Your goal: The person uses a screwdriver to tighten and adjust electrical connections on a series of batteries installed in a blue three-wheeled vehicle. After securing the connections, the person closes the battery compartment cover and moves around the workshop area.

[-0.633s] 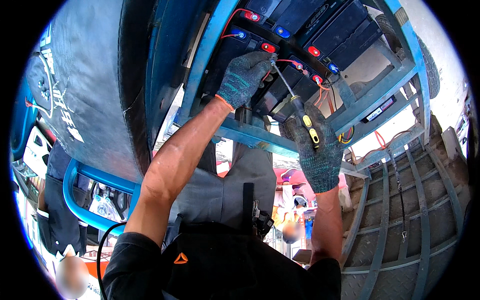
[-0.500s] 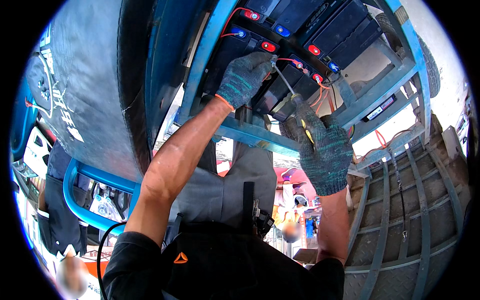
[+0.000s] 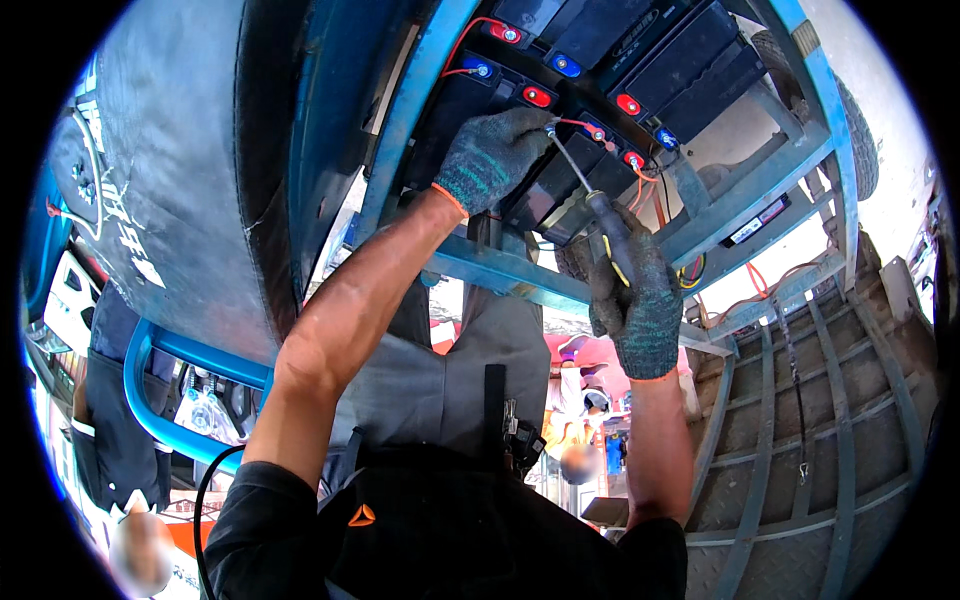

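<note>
One screwdriver [image 3: 598, 204], loosely wrapped by the right hand [image 3: 642, 305], points at the red cable's [image 3: 574, 122] end beside the left hand's [image 3: 488, 155] bunched fingers, their hold unclear; steady in-line pressure should prevent slipping.

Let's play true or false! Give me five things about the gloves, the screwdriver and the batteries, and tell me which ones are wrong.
1. The right hand holds a screwdriver. True.
2. Both hands are bare. False: both wear dark knitted gloves with green in them.
3. The batteries have red and blue parts around their terminals. True.
4. The screwdriver's tip is far away from the left hand. False: it is right by that hand's fingertips.
5. The metal frame around the batteries is bright yellow. False: it is blue.
</note>
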The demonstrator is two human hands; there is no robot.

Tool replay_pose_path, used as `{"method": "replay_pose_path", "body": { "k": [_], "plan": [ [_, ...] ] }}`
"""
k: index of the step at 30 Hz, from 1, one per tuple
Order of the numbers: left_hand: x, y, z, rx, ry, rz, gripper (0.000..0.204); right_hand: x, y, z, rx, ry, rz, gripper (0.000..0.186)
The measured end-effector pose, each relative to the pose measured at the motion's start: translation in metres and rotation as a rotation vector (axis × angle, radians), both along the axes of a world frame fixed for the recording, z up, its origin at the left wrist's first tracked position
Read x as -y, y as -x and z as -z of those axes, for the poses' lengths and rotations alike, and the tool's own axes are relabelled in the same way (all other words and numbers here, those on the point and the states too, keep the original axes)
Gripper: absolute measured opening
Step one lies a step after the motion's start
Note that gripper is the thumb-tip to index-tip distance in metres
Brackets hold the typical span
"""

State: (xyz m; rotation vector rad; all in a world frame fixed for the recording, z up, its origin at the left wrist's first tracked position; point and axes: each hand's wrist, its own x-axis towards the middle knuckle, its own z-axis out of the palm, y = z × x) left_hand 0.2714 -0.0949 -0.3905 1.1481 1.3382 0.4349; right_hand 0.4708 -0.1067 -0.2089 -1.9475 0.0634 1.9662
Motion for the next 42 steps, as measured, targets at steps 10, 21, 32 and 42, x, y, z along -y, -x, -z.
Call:
{"method": "replay_pose_path", "body": {
  "k": [10, 21, 32, 42],
  "plan": [
    [0.004, -0.001, 0.009, -0.023, -0.021, -0.035, 0.037, 0.023, -0.004, 0.019, 0.677, -0.83, -0.945, 0.05],
    [0.001, -0.006, 0.004, -0.037, -0.041, -0.118, 0.037, 0.019, 0.013, 0.02, 0.736, -0.789, -0.86, 0.04],
    [0.005, -0.014, -0.002, -0.131, -0.025, -0.23, 0.051, -0.002, 0.016, 0.021, 0.48, -0.5, -0.76, 0.038],
    [-0.002, -0.03, -0.006, -0.266, 0.013, -0.371, 0.057, -0.051, 0.019, 0.031, 0.459, -0.591, -1.073, 0.037]
  ]
}}
